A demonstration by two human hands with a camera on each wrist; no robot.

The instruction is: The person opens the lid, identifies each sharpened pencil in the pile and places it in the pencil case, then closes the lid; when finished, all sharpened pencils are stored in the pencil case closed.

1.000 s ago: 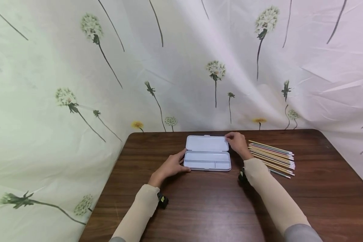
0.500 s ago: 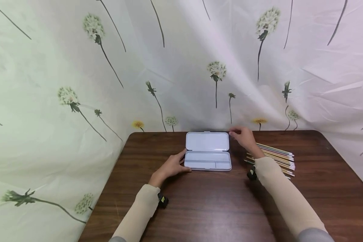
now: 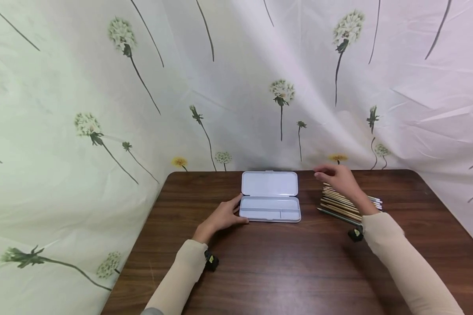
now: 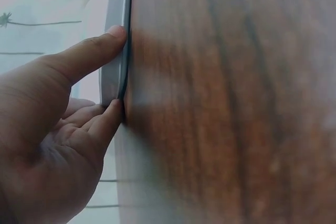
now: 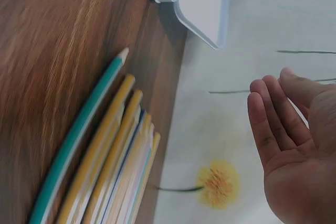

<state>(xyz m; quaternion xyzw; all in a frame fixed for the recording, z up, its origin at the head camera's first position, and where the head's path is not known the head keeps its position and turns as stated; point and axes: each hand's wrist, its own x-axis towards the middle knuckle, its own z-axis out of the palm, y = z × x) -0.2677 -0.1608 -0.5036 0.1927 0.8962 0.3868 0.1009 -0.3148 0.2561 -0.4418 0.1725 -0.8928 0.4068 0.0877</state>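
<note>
A pale blue-white pencil case (image 3: 269, 204) lies on the table with its lid (image 3: 270, 183) laid back towards the wall. Its compartments hold nothing. My left hand (image 3: 222, 215) holds the case at its left end; in the left wrist view the thumb (image 4: 97, 51) presses the front side and the fingertips touch the corner. Above the far ends of several pencils (image 3: 340, 204) hovers my right hand (image 3: 340, 181), apart from them and holding nothing. Its fingers (image 5: 270, 114) are loosely bent in the right wrist view. The forearm partly hides the pencils.
The brown wooden table (image 3: 276, 267) ends at a white curtain (image 3: 236, 87) printed with dandelions, close behind the lid. A green pencil (image 5: 79, 129) lies nearest the front of the row, its tip towards the case. Dark cameras sit on both wrists.
My right hand has left the lid's right edge and moved right, over the pencils. The lid has tipped further back. My left hand stays at the case's left end.
</note>
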